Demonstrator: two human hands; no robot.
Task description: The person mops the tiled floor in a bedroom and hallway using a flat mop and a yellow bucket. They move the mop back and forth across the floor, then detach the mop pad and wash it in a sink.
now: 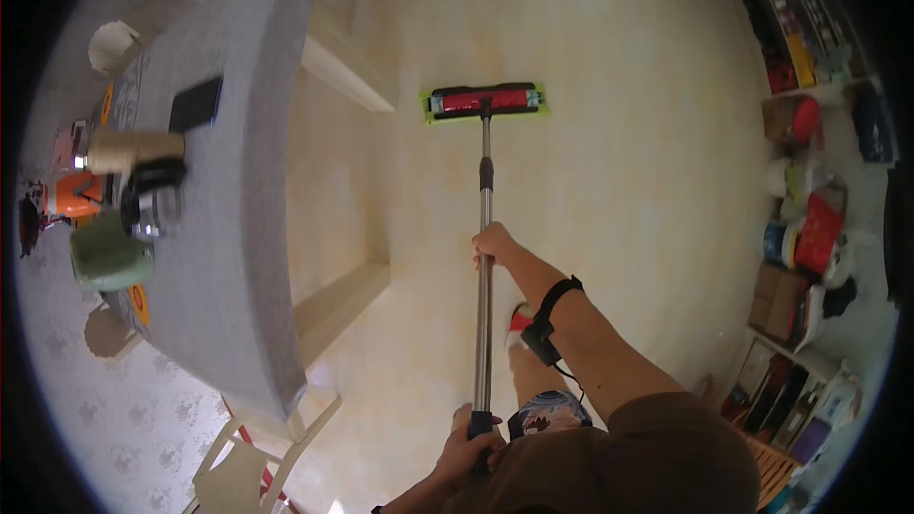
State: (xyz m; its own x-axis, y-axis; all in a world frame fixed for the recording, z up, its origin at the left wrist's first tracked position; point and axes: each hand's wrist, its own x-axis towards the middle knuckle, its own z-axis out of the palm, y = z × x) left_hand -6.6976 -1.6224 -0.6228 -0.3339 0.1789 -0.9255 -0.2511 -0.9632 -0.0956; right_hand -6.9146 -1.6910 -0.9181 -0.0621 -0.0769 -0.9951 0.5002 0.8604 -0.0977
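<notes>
A flat mop (486, 138) with a long silver pole reaches from my body out across the floor. Its wide head, red and black on top with a lime-green pad edge, lies flat on the pale floor. My right hand (492, 243) is wrapped round the middle of the pole, the arm stretched forward. Close to my body, my left hand (466, 449) closes round the black grip at the pole's near end. A black band with a small device and cable sits on my right forearm.
At left stands a table (262, 181) under a grey cloth, bearing a dark tablet-like slab (197, 104), a glass pot (157, 200) and a green container (109, 252). A pale chair (233, 476) is at lower left. Crowded shelves (804, 362) line the right wall.
</notes>
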